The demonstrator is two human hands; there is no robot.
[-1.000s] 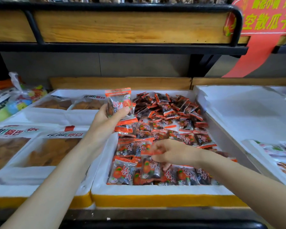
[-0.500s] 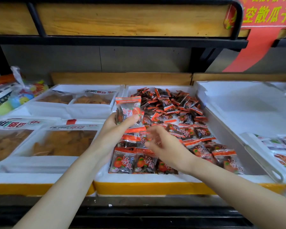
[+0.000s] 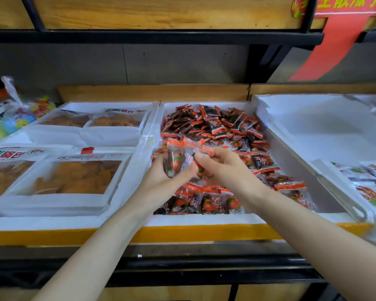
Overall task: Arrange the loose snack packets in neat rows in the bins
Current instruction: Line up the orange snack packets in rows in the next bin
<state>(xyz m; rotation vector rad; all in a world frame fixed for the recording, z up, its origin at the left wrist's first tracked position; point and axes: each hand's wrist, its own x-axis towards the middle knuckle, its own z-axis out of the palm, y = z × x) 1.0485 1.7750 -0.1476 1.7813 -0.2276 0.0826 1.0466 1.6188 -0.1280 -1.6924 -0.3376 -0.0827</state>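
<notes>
Two grips meet over the middle bin (image 3: 204, 220): the left grip (image 3: 161, 181) holds a small stack (image 3: 175, 158) of packets upright between thumb and fingers, and the right grip (image 3: 225, 168) pinches its orange top edge. Below, one row (image 3: 213, 203) lies along the front wall (wrists hide part). A loose heap (image 3: 221, 124) fills the back. Four boxes (image 3: 80, 177) sit left, one white bin (image 3: 313, 127) right.

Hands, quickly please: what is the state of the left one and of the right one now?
Left hand: grips a small stack of snack packets.
Right hand: pinches another packet against that stack.
</notes>
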